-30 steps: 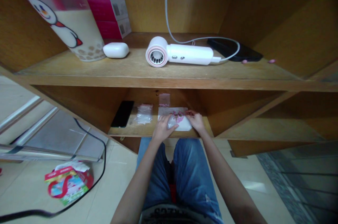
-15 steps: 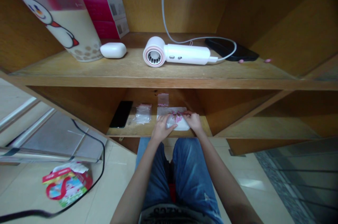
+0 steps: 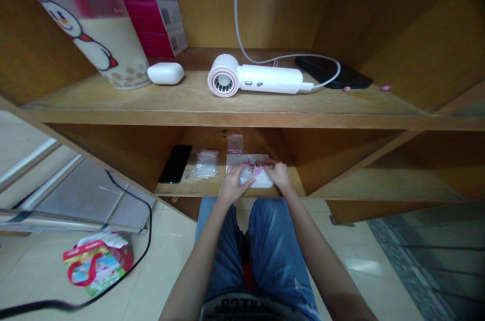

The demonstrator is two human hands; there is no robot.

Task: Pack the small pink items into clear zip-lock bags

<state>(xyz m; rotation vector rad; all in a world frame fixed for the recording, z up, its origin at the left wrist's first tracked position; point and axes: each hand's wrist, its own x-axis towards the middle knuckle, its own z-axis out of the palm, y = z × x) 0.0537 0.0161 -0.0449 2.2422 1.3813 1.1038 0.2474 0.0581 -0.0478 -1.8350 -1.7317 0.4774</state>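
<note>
My left hand point(image 3: 231, 184) rests on the lower shelf, thumb and fingers closed around the edge of a small clear plastic bag point(image 3: 246, 175). Small pink beads point(image 3: 258, 169) lie in a cluster between my hands; whether they are inside the bag or on it, I cannot tell. My right hand point(image 3: 278, 174) is on the other side of the beads, its fingertips pinched at their upper right edge. What that pinch holds is too small to make out. Beneath both hands lies a white sheet point(image 3: 267, 183).
Left of my hands are a stack of clear bags point(image 3: 206, 163) and a black phone point(image 3: 175, 164); another clear bag point(image 3: 235, 143) lies behind. The upper shelf holds a white hair dryer point(image 3: 261, 77), a white case point(image 3: 165, 73), a drink cup point(image 3: 129, 53) and a black object point(image 3: 337, 74).
The view has shifted slightly. My hands stay in nearly the same place, with the right fingertips still at the beads.
</note>
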